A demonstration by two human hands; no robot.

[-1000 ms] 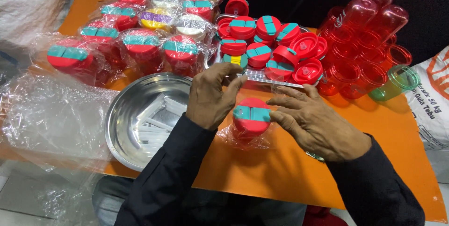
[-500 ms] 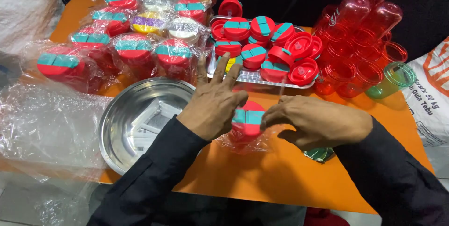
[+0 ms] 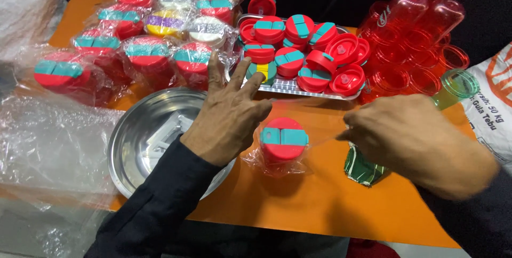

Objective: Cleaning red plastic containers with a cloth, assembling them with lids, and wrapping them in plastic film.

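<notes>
A red jar with a teal flip lid (image 3: 282, 140) stands on the orange table (image 3: 320, 210), loosely wrapped in clear plastic film. My left hand (image 3: 229, 116) rests against the jar's left side, fingers spread and thumb at the film. To the jar's right, the fingertips of my right hand (image 3: 410, 140) are pinched together on a stretched edge of the film; this hand is blurred.
A round steel tray (image 3: 136, 130) lies under my left forearm. Several wrapped jars (image 3: 149, 55) fill the back left. A rectangular tray (image 3: 298, 91) holds loose red and teal lids. Stacked red clear cups (image 3: 416, 50), a green cup (image 3: 458, 84), a white sack (image 3: 496, 114), a green packet (image 3: 362, 168).
My right hand has pulled away to the right from the jar, drawing the film out. My left hand has slid off the jar's top to its left side.
</notes>
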